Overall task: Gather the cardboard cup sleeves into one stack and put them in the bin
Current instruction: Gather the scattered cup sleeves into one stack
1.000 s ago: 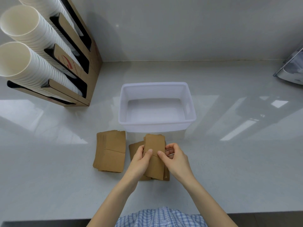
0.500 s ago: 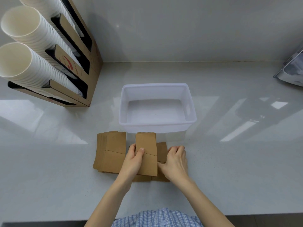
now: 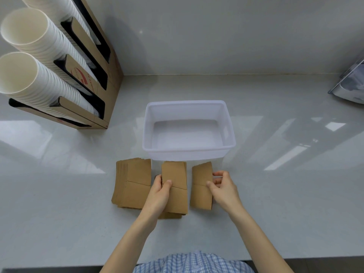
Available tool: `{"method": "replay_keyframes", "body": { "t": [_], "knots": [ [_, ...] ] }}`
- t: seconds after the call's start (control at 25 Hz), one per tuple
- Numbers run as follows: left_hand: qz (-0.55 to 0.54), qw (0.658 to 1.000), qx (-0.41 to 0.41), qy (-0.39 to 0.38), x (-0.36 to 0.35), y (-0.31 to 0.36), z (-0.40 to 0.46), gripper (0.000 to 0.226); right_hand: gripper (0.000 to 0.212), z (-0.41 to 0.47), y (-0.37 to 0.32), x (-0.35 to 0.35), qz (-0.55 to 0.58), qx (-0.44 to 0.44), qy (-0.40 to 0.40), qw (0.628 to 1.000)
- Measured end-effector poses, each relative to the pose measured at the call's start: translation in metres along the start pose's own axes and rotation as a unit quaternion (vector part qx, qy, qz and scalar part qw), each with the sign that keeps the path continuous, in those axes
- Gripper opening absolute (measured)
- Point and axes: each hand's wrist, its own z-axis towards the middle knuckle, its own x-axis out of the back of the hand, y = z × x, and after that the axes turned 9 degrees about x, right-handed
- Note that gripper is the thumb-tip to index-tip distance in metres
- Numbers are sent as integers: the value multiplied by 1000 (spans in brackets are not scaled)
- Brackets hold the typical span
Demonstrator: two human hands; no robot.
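Observation:
Three groups of flat brown cardboard sleeves lie on the white counter in front of the empty translucent white bin (image 3: 189,151). The left stack (image 3: 132,183) lies untouched, fanned at its left edge. My left hand (image 3: 160,191) grips the middle stack (image 3: 175,186) at its left edge, thumb on top. My right hand (image 3: 221,187) pinches the right sleeves (image 3: 201,186) at their right edge, a small gap away from the middle stack.
A cardboard dispenser (image 3: 98,79) holding rows of white paper cups (image 3: 29,73) stands at the back left. A grey object (image 3: 352,85) sits at the far right edge. The wall runs close behind the bin.
The overlapped sleeves have been split: my right hand pulled some to the right, and my left hand keeps the rest in the middle, shifted slightly left.

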Motion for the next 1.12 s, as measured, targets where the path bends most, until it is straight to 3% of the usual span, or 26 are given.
{"method": "replay_keyframes", "body": {
  "t": [0.2,0.28,0.68,0.88,1.12],
  "knots": [
    [-12,1000,22,-15,-4,-3,0,19,23,-7,-5,23,198,18,1,980],
    [-23,999,33,-28,-7,0,-4,18,20,-11,-12,22,216,35,-19,976],
    [-78,995,31,-43,-10,4,-7,31,13,-15,-22,-10,35,102,-49,993],
    [-40,999,17,-32,-10,3,-7,25,24,-16,-26,-13,14,109,-64,992],
    [-53,998,-21,18,10,16,-8,11,21,-11,-28,-21,17,106,-76,991]
  ]
}}
